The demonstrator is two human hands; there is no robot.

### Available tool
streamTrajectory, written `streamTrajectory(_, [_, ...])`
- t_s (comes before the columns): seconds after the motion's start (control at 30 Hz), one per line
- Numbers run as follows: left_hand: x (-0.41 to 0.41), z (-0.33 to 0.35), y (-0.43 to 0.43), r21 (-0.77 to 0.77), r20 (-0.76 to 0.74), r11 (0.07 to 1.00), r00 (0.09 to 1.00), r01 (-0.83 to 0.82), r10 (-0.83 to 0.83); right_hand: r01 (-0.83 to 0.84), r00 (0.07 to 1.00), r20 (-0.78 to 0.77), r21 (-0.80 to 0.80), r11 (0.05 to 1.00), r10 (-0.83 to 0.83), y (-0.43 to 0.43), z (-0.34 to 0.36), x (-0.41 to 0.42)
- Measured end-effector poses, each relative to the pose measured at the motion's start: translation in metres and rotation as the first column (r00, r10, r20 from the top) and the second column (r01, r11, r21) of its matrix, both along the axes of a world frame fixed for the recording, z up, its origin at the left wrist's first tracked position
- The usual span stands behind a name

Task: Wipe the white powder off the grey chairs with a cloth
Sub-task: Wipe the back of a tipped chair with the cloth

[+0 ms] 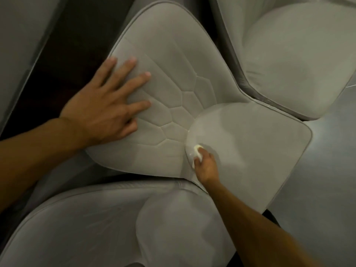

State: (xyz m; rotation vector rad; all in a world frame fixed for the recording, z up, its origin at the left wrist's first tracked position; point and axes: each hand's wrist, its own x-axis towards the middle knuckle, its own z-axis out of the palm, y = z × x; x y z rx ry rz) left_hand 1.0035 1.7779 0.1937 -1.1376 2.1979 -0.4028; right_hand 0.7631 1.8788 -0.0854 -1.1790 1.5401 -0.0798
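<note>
Head view, right grip [206, 166] curled round cloth [196, 152] on chair seat [254, 151], left grip [104, 110] flat on backrest [169, 74]

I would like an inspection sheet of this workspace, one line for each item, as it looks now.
Surface: middle chair's seat, grey, pale sheen near the back seam; powder not certain.
Job's things: cloth, small and pale, at that seam.
Clutter: nothing seen.
Hands: left hand flat on the quilted backrest; right hand grips the cloth.
Cables: nothing seen.
Surroundings: second chair upper right, third chair below; glossy floor at right.
</note>
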Motion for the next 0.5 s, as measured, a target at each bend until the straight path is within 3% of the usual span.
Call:
streamTrajectory(0.07, [0.003,-0.009,0.0,0.003,0.129,1.0,0.991,0.02,-0.021,-0.066,0.997,-0.03,-0.055,0.996,0.065,-0.03,-0.013,0.013])
streamTrajectory(0.2, [0.003,-0.012,0.001,0.009,0.156,0.999,0.987,0.034,-0.035,-0.184,0.976,-0.144,-0.133,0.974,0.165,-0.079,-0.045,0.027])
streamTrajectory(0.3, [0.003,-0.016,0.004,0.012,0.216,0.999,0.976,0.037,-0.039,-0.452,0.878,-0.214,-0.073,0.889,0.428,-0.067,-0.071,0.021])
streamTrajectory(0.37, [-0.001,-0.015,0.005,0.023,0.255,1.0,0.967,0.02,-0.025,-0.61,0.785,-0.127,0.012,0.792,0.606,-0.034,-0.082,0.011])
streamTrajectory(0.43, [-0.004,-0.012,0.003,0.024,0.268,1.0,0.963,0.011,-0.017,-0.627,0.773,-0.036,0.118,0.77,0.634,-0.012,-0.074,-0.001])
streamTrajectory(0.5, [-0.004,-0.012,0.002,0.027,0.251,1.0,0.968,0.004,-0.01,-0.514,0.847,-0.076,0.134,0.848,0.526,-0.01,-0.063,-0.011])
